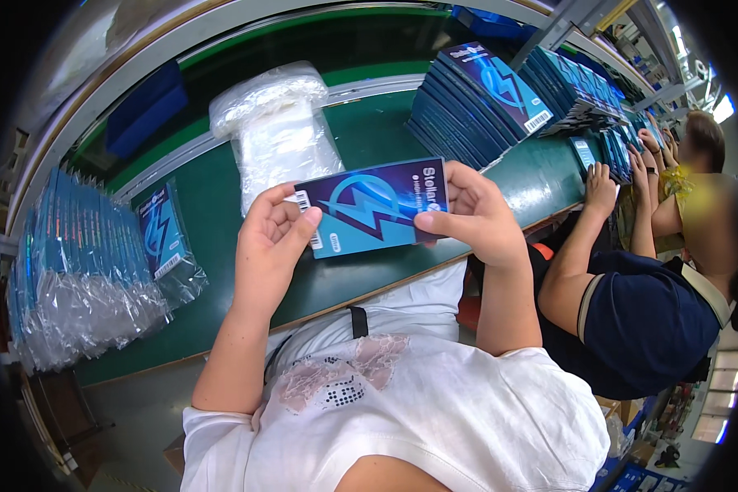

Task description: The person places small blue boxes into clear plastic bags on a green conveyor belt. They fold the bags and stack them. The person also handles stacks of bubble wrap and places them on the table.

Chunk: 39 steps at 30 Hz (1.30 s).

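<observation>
**One card in hand, bagged stack on the left, bare stacks on the right**

The left hand [269, 238] and the right hand [471, 215] grip a blue card [375, 207] by its two short ends, thumbs on the face, holding it level above the near edge of the green bench [221, 287]. The card has no sleeve on it. On the bench at the left lies one bagged card [166, 242], and beside it, further left, stands a row of bagged cards [74, 262], so a good share looks finished. Beyond the hands sits a pile of clear bags [275, 131]. Further right, stacks of bare cards [467, 102] wait, which suggests plenty left. At the far right, co-workers' hands [603, 184] rest on more stacks.
</observation>
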Each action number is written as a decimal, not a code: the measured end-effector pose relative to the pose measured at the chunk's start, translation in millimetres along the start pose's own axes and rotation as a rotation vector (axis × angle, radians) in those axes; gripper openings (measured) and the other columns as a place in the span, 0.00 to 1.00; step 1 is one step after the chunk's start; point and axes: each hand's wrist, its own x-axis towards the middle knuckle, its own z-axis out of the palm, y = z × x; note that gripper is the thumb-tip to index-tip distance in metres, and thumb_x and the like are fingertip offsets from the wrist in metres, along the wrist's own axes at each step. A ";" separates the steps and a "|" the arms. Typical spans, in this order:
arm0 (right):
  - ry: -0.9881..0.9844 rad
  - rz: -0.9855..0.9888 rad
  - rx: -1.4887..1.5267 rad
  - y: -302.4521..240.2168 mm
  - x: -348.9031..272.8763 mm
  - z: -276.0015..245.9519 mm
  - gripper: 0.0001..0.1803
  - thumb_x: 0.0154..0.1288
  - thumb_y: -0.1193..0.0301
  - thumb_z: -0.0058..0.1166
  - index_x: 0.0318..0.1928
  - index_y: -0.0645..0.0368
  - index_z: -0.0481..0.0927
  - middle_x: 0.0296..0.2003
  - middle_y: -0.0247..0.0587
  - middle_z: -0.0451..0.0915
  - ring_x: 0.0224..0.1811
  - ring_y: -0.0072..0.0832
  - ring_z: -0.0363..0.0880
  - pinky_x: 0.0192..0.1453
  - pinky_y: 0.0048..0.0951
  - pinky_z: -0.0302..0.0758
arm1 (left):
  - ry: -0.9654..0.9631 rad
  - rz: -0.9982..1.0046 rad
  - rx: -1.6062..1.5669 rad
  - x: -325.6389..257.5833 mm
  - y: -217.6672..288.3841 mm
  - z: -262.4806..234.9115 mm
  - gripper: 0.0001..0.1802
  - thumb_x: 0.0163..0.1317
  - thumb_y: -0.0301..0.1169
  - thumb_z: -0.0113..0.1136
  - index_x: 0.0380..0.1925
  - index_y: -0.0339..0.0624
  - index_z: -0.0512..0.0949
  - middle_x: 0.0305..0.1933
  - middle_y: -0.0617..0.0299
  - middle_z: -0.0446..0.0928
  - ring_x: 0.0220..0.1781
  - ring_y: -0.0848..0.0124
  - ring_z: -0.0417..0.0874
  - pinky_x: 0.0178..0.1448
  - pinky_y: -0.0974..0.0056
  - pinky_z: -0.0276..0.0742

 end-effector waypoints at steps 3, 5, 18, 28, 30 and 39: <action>0.105 -0.099 0.130 3.1 -3.5 0.1 0.18 0.56 0.79 0.60 0.47 0.69 0.72 0.34 0.42 0.81 0.30 0.23 0.80 0.28 0.21 0.76 | -0.125 -0.118 -0.046 -1.6 -4.8 -4.5 0.15 0.62 0.25 0.59 0.46 0.31 0.69 0.39 0.55 0.78 0.36 0.75 0.80 0.41 0.71 0.77; 0.214 -0.145 0.146 2.3 0.2 -0.1 0.16 0.59 0.76 0.58 0.46 0.69 0.72 0.34 0.43 0.81 0.30 0.22 0.80 0.28 0.21 0.76 | -0.158 -0.167 -0.168 -4.2 -1.7 2.6 0.13 0.61 0.25 0.60 0.43 0.32 0.70 0.38 0.55 0.79 0.36 0.74 0.81 0.40 0.70 0.79; 0.362 -0.421 0.191 10.3 5.0 48.6 0.35 0.55 0.79 0.59 0.63 0.67 0.58 0.57 0.46 0.65 0.61 0.30 0.63 0.65 0.32 0.61 | 0.002 -0.185 -0.382 -18.0 -2.7 49.2 0.14 0.64 0.28 0.58 0.44 0.29 0.69 0.43 0.52 0.78 0.43 0.71 0.81 0.47 0.67 0.81; 0.293 -0.479 -0.541 -128.0 73.7 -89.4 0.32 0.57 0.67 0.62 0.58 0.71 0.68 0.43 0.47 0.79 0.45 0.26 0.78 0.50 0.25 0.75 | -0.231 -0.082 -0.054 -11.7 -8.3 44.0 0.17 0.66 0.29 0.53 0.53 0.34 0.68 0.55 0.52 0.72 0.56 0.66 0.75 0.55 0.64 0.73; 0.325 -0.231 -1.136 -114.7 94.4 -124.4 0.35 0.52 0.57 0.65 0.55 0.69 0.73 0.45 0.52 0.80 0.46 0.32 0.79 0.54 0.30 0.73 | -0.246 -0.087 -0.035 -7.0 -10.7 48.9 0.17 0.66 0.29 0.53 0.53 0.34 0.68 0.55 0.54 0.73 0.56 0.66 0.75 0.55 0.64 0.73; 0.332 0.215 -0.263 -39.6 108.4 -196.1 0.39 0.60 0.36 0.44 0.62 0.51 0.69 0.61 0.40 0.68 0.61 0.36 0.66 0.61 0.45 0.63 | -0.286 -0.368 -0.016 36.9 -17.5 78.4 0.43 0.62 0.58 0.50 0.64 0.33 0.56 0.66 0.46 0.55 0.69 0.55 0.57 0.66 0.53 0.62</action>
